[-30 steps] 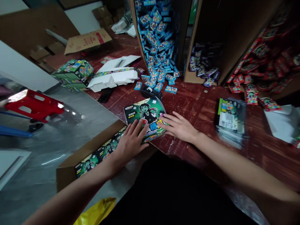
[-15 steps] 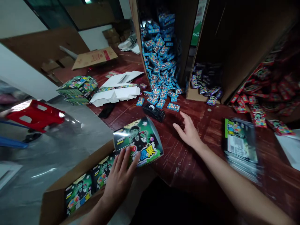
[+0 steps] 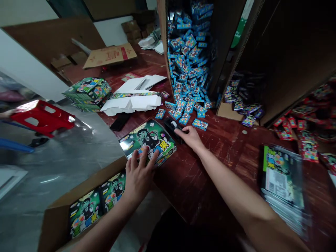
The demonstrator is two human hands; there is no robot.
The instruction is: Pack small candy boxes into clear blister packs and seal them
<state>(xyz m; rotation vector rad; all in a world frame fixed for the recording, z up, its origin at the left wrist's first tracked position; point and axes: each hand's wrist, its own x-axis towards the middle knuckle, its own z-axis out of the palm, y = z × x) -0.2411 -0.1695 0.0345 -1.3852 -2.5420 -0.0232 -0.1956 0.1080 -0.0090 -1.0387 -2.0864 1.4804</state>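
Note:
My left hand (image 3: 140, 175) lies with fingers spread on the lid of a green printed box (image 3: 149, 138) at the table's edge. The box's lid looks closed. My right hand (image 3: 190, 137) has its thumb and fingers around the near end of a black tape dispenser (image 3: 172, 126), just right of the box. Blue candy packets (image 3: 184, 118) lie right behind the dispenser. Below left, an open carton (image 3: 54, 224) holds green boxes (image 3: 85, 211) of the same print.
Tall cartons (image 3: 165, 45) at the back hold blue, purple and red packets (image 3: 309, 145). White folded card (image 3: 131, 103), a phone (image 3: 120, 121) and stacked green boxes (image 3: 89, 91) lie left. Flat plastic-wrapped packs (image 3: 283, 185) lie right. A red stool (image 3: 43, 117) stands on the floor.
My right hand has moved left and closed on the tape dispenser. The green box now lies flatter against the table beside the dispenser, my left hand still on it. The view has shifted slightly.

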